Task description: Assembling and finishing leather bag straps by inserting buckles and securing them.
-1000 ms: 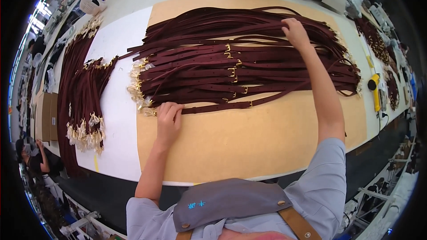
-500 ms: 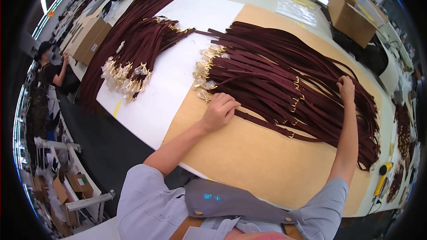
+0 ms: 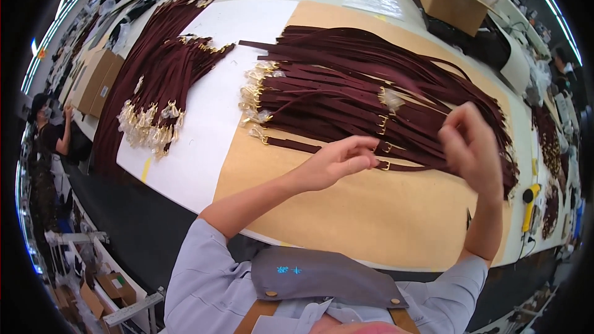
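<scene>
Left hand [image 3: 337, 162] raised just above the near edge of the heap of dark maroon leather straps [image 3: 371, 96] on the tan cardboard sheet [image 3: 371, 216], fingers loosely curled, thumb and forefinger close together, maybe pinching the nearest strap with gold buckle [image 3: 346, 154], but not possible to tell for sure. Right hand [image 3: 473, 148] lifted over the right part of the same heap, fingers bent and apart, nothing visible between them. Second bundle of straps with gold clasps [image 3: 164, 96] lying well apart to the left on the white sheet [image 3: 198, 142].

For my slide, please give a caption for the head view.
Both hands, left hand and right hand, raised over dark-red straps on a brown board.
</scene>
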Tool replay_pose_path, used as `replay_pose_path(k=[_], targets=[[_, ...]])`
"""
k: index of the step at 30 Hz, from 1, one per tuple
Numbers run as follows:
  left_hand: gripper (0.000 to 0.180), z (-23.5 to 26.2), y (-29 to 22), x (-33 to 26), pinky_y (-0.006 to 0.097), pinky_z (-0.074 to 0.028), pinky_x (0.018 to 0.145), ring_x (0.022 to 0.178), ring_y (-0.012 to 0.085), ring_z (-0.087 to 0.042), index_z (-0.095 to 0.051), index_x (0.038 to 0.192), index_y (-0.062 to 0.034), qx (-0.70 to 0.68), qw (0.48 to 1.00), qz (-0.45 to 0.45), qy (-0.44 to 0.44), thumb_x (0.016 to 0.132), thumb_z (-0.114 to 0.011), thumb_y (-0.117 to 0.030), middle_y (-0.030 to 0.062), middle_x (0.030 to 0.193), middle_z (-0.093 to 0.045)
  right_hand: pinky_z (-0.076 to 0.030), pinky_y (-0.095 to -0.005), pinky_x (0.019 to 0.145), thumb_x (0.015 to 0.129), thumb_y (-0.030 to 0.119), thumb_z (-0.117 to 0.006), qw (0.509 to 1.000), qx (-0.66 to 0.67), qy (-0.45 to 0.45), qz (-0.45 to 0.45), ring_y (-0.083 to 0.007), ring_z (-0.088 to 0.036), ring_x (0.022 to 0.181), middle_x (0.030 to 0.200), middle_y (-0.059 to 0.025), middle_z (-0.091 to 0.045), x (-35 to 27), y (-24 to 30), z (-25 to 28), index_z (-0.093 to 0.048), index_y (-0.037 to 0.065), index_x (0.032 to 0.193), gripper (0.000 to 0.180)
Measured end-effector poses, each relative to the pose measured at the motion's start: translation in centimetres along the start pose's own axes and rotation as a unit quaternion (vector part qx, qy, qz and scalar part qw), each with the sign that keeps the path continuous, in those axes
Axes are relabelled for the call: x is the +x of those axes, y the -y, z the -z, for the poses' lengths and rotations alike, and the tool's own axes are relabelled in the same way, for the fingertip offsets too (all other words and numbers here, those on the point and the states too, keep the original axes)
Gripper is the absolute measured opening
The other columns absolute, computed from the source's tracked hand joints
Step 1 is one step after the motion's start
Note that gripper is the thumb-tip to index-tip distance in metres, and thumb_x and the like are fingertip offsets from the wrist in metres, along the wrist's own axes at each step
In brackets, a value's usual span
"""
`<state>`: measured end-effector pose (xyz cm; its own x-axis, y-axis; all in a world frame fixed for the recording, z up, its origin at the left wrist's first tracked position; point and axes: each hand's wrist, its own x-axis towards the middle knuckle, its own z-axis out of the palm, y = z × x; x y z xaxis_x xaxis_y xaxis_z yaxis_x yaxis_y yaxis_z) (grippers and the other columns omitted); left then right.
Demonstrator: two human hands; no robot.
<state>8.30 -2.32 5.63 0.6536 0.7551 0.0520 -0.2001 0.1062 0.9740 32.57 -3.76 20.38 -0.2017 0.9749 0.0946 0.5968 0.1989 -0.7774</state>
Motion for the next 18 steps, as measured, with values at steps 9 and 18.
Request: replay_pose_path(k=[9, 18], targets=[[0.026, -5.0, -7.9, 0.8, 0.024, -0.038, 0.048, 0.049, 0.0061, -0.037, -0.053, 0.105, 0.0007, -0.124, 0.98, 0.111, 0.105, 0.102, -0.038, -0.02, -0.0026, 0.06, -0.038, -0.053, -0.0266, 0.07, 0.096, 0.025, -0.058, 0.955, 0.267, 0.111, -0.069, -0.015, -0.067, 0.079, 0.087, -0.0087, -0.066, -1.3, -4.0, -1.7, -0.056, -0.001, 0.115, 0.033], [0.03, -7.1, -1.3, -4.2, 0.023, -0.037, 0.046, 0.049, 0.0068, -0.043, -0.048, 0.117, 0.0004, -0.033, 0.957, 0.215, 0.191, 0.101, -0.04, -0.024, -0.0034, 0.063, -0.04, -0.039, -0.0188, 0.037, 0.095, 0.021, -0.057, 0.896, 0.434, -0.041, -0.089, -0.0032, -0.049, 0.044, 0.067, 0.0014, -0.055, 6.9, -7.7, -7.5, -0.06, 0.002, 0.099, 0.02]])
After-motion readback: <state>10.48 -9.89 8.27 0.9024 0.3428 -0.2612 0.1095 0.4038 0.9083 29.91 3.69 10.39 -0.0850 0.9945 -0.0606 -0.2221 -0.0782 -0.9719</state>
